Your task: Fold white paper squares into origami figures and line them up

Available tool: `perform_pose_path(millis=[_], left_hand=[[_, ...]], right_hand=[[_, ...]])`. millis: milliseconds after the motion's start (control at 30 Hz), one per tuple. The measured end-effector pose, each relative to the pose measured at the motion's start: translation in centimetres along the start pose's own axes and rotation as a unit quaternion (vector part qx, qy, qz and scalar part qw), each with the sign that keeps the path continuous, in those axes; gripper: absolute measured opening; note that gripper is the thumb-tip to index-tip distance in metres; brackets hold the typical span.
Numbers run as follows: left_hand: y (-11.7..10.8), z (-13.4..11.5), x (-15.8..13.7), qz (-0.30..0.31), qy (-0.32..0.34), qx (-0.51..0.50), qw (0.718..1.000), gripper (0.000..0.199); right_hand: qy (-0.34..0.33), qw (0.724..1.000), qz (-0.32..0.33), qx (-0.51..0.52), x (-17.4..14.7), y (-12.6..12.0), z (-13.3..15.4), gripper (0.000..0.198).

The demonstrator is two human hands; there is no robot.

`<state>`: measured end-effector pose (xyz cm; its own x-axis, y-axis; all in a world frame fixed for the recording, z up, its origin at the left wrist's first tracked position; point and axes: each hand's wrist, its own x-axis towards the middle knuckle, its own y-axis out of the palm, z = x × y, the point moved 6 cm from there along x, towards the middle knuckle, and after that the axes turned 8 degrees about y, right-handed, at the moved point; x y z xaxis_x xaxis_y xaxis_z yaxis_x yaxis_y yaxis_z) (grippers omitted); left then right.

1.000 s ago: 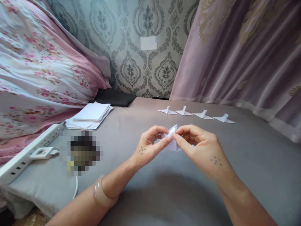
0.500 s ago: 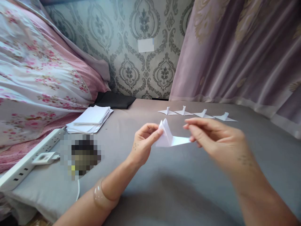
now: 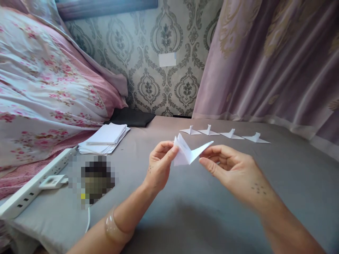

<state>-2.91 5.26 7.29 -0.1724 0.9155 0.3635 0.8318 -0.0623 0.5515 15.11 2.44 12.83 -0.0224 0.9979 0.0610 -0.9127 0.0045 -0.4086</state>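
My left hand (image 3: 162, 164) pinches a white folded paper figure (image 3: 184, 153) between thumb and fingers, above the grey cloth. Two pointed flaps stand up beside the thumb, and a narrow folded arm slants up to the right. Close to that arm is my right hand (image 3: 227, 162), its fingers curved behind the paper and its thumb apart below them. Whether those fingertips touch the paper is hard to tell. Beyond the hands, several similar folded paper figures (image 3: 231, 134) stand in a row on the cloth.
A stack of white paper (image 3: 106, 138) lies at the left, by a black flat item (image 3: 134, 117). Nearer is a white power strip (image 3: 39, 183) with a plugged-in charger (image 3: 54, 181); a blurred-out patch sits beside it. Curtains (image 3: 254, 63) hang at the right.
The paper's narrow arm has swung up from nearly level to a slant. My right hand has come in lower and to the left, its thumb now apart from the paper. The camera view has tipped up slightly.
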Motion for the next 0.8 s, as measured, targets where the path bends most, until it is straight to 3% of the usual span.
perform_pose_path(millis=[200,400,567,800], left_hand=[[1.5,-1.3,-0.6,0.111,0.12,0.078,0.983,0.005],[1.9,-2.0,-1.0,0.14,0.186,0.123,0.965,0.012],[2.1,-1.7,-1.1,0.146,0.168,0.116,0.968,0.011],[2.2,-1.0,-1.2,0.144,0.114,0.077,0.98,0.009]], right_hand=[[-0.029,0.998,-0.052,0.018,-0.2,0.6,0.0,0.021],[-0.056,0.997,-0.035,0.029,-0.2,0.8,0.2,0.016],[-0.126,0.992,-0.024,-0.002,-0.9,1.4,1.4,0.014],[-0.2,0.977,-0.064,-0.042,-1.3,1.9,1.8,0.006]])
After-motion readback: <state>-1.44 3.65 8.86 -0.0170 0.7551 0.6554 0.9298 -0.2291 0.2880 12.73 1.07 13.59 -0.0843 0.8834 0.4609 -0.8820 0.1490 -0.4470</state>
